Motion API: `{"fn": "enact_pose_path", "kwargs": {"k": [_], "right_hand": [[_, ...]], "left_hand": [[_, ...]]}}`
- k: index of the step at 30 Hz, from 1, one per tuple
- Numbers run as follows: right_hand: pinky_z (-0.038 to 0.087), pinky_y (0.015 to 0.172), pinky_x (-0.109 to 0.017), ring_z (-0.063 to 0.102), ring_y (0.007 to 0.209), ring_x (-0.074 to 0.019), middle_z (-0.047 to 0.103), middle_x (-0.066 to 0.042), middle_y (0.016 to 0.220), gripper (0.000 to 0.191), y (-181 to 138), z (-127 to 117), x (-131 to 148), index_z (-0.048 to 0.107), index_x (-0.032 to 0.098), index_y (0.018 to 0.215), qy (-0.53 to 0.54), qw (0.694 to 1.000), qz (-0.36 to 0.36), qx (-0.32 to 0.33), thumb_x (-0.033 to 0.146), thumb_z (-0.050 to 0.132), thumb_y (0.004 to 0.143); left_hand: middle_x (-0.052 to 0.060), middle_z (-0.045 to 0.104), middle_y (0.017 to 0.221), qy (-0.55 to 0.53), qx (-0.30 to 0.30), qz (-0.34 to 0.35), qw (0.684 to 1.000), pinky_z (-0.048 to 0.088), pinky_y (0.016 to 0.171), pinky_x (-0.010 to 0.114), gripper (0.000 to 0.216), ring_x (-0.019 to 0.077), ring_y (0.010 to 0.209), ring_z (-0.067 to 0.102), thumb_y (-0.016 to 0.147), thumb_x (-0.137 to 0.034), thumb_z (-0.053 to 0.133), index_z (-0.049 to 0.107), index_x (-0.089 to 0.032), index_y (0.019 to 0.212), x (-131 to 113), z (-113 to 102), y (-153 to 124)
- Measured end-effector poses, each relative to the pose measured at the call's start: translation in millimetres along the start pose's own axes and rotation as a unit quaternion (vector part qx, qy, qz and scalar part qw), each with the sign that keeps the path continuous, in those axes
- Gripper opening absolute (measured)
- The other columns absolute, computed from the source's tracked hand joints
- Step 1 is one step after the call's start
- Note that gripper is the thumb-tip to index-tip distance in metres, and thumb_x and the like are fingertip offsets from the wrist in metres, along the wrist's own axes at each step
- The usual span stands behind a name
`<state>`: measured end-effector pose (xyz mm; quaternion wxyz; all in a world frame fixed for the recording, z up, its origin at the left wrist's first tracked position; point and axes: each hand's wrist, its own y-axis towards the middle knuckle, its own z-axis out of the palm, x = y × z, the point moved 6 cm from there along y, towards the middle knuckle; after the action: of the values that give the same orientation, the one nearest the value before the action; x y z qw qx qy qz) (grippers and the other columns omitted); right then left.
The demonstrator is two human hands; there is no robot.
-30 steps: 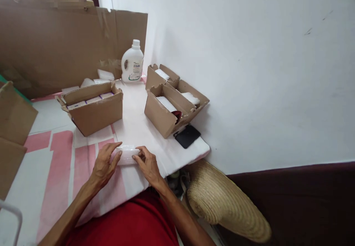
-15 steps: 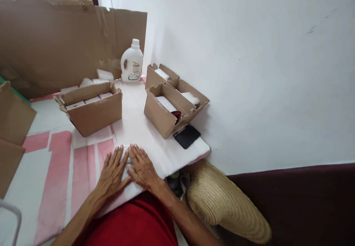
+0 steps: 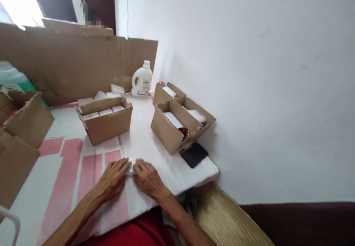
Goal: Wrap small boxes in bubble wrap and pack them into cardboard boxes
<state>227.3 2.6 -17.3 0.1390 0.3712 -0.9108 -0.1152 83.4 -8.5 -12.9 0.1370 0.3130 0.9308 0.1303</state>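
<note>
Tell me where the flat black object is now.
In the head view, the black object lies right of centre on the pink-and-white tabletop, beside an open brown cardboard box.

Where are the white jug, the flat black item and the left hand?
White jug (image 3: 142, 83), head view: front of its body.
Flat black item (image 3: 194, 155), head view: its top surface.
Left hand (image 3: 114, 177), head view: back of the hand.

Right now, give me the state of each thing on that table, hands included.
Left hand: fingers bent, on the packet's left part.
Right hand: fingers bent, on its right part.
White packet: on the table, partly covered by both hands.
Middle box: open-topped, small boxes inside.
Front right-hand box: open-topped, white item inside.
White bottle: upright, capped.
Black item: lying flat.
</note>
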Motion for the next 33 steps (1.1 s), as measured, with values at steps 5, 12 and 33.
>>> {"fn": "enact_pose_path", "kwargs": {"k": [5,12,33], "right_hand": [[0.048,0.071,-0.034,0.06,0.076,-0.0214,0.067,-0.004,0.081,0.014,45,-63,-10,0.062,0.019,0.083,-0.051,0.994,-0.042,-0.089,0.009,0.056,0.09],[0.048,0.081,-0.033,0.056,0.087,-0.0218,0.066,-0.008,0.092,0.013,149,-202,-32,0.069,0.018,0.1,-0.066,0.932,-0.028,-0.355,0.016,0.056,0.098],[0.037,0.061,-0.025,0.053,0.063,-0.013,0.064,0.001,0.068,0.053,297,-92,-35,0.074,0.018,0.072,0.195,0.946,-0.095,0.243,0.057,0.051,0.1]], "left_hand": [[0.01,0.069,0.127,0.035,-0.083,0.004,0.996,0.048,0.097,0.039,0.047,0.0226,0.116,0.065,0.093,-0.011,0.043,0.054,-0.021,0.138,10,-57,32],[0.023,0.055,0.144,0.199,-0.282,-0.154,0.926,0.038,0.108,0.052,0.061,0.0372,0.137,0.048,0.095,-0.024,0.054,0.035,-0.012,0.152,75,-160,51],[0.005,0.074,0.095,0.127,-0.167,-0.155,0.966,0.04,0.09,0.042,0.021,0.0234,0.094,0.068,0.096,-0.021,0.048,0.066,-0.023,0.105,133,-150,77]]}}
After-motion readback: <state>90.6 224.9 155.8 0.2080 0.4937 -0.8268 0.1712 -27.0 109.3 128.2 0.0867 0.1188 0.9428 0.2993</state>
